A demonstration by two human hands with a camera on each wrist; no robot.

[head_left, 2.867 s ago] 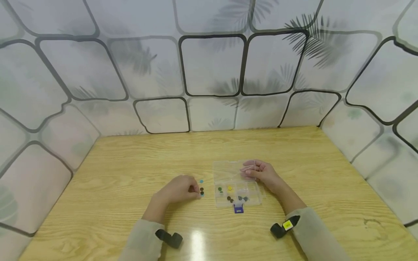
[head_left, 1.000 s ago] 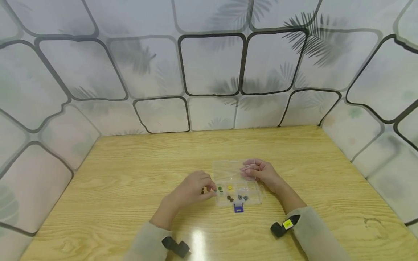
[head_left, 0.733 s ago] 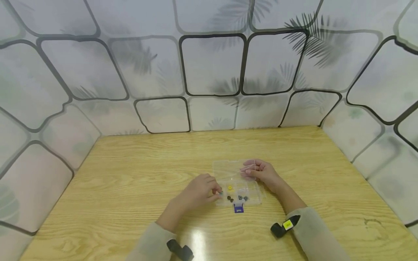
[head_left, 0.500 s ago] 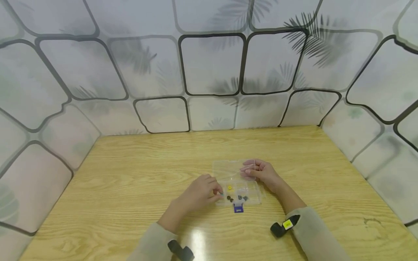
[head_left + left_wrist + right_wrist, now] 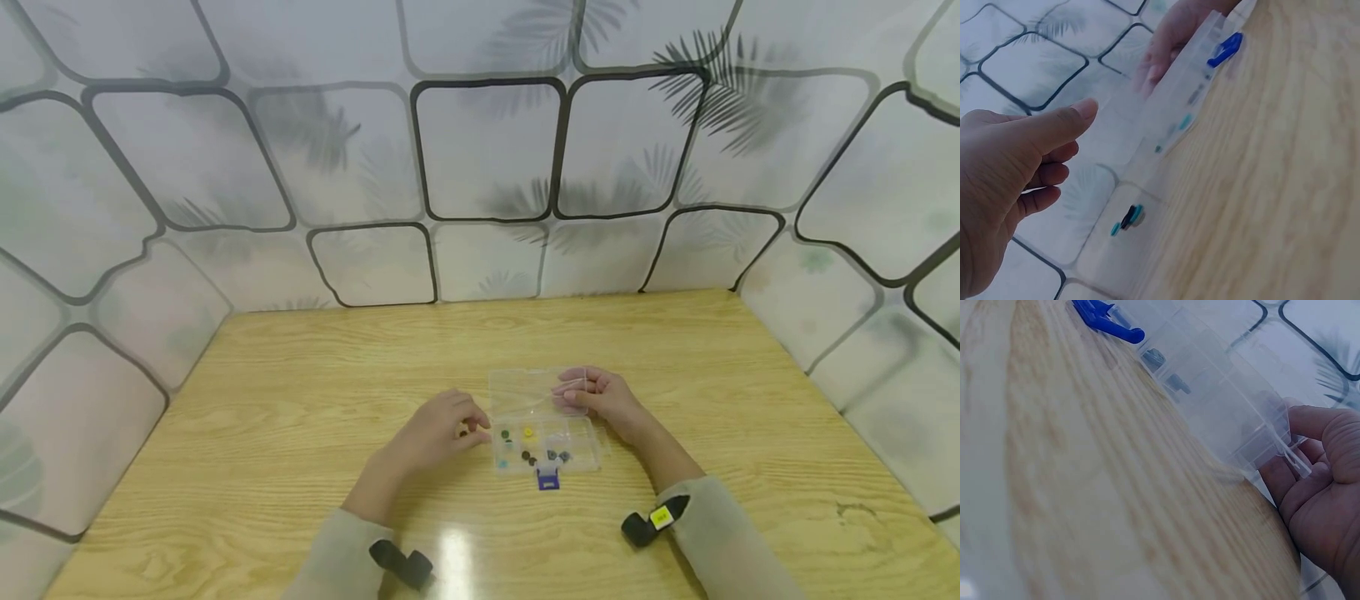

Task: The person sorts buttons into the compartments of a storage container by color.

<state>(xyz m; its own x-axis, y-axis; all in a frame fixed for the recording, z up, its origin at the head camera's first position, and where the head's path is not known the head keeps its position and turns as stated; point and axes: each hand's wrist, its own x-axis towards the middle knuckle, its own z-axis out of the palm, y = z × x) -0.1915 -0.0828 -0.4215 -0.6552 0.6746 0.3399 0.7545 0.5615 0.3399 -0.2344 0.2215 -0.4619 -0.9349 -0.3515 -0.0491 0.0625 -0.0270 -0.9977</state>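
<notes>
A clear plastic compartment box lies with its lid raised and its blue latch toward me. Small round button-like pieces sit inside: green, yellow, dark and grey-blue. A light blue button is in the front left compartment. My left hand hovers left of the box, thumb and fingers apart with nothing between them. My right hand grips the lid by its right side, thumb in front; some fingers show through the plastic.
Several loose teal and dark buttons lie on the wooden table left of the box, partly hidden behind my left hand in the head view. Patterned panels stand behind the table and along both sides.
My left hand carried a light blue button from the table to the box, let it go in the front left compartment, and has drawn back left. The right hand has stayed on the lid.
</notes>
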